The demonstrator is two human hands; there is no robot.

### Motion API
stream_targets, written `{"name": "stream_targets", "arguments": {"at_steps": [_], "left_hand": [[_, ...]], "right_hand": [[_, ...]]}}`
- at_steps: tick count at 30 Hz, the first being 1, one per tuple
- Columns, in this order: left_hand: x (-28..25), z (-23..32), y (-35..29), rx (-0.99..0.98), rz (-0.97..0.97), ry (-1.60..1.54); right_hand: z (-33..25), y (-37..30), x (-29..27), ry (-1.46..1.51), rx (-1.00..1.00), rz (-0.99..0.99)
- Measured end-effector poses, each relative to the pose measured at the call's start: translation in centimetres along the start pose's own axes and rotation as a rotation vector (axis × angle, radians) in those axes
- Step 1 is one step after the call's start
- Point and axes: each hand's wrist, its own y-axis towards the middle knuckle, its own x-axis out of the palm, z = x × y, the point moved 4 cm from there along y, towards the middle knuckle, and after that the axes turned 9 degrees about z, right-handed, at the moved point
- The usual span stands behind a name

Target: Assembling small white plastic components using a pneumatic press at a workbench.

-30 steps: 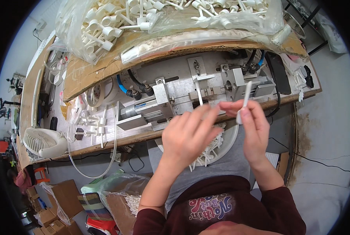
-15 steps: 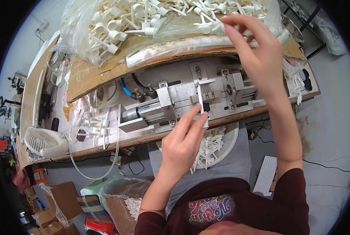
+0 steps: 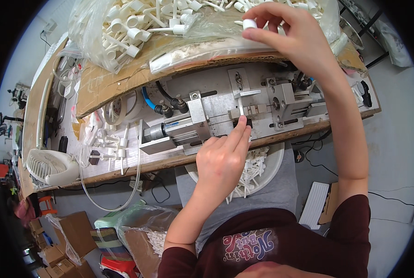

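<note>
My left hand reaches over the bench fixture, index and middle fingers stretched out. The index fingertip rests on a white plastic stick lying across the small metal block in the middle. The thumb is hidden under the hand. Up at the right, my right hand pinches a white ribbed cap between thumb and fingers, above the near edge of the pile. The metal fixture has a cylinder on the left and a clamp unit on the right, both facing the block.
A plastic bag of white capped sticks lies on cardboard behind the fixture. A white basin of similar sticks sits on my lap. A white fan and a looping clear tube are at the left.
My left fingers have gone from gripping the white stick to pressing on it, lower in the fixture. The right hand has moved slightly left and now holds a white cap.
</note>
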Motion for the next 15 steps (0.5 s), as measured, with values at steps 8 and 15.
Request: {"name": "stream_targets", "arguments": {"at_steps": [8,15], "left_hand": [[-1.5,-0.3,1.2,-0.054,-0.044,-0.179],[-6.9,-4.0,8.2,-0.072,0.489,-0.020]], "right_hand": [[-0.1,-9.9,0.6,0.136,-0.356,0.160],[-0.1,-16.3,3.4,-0.067,-0.445,0.086]]}}
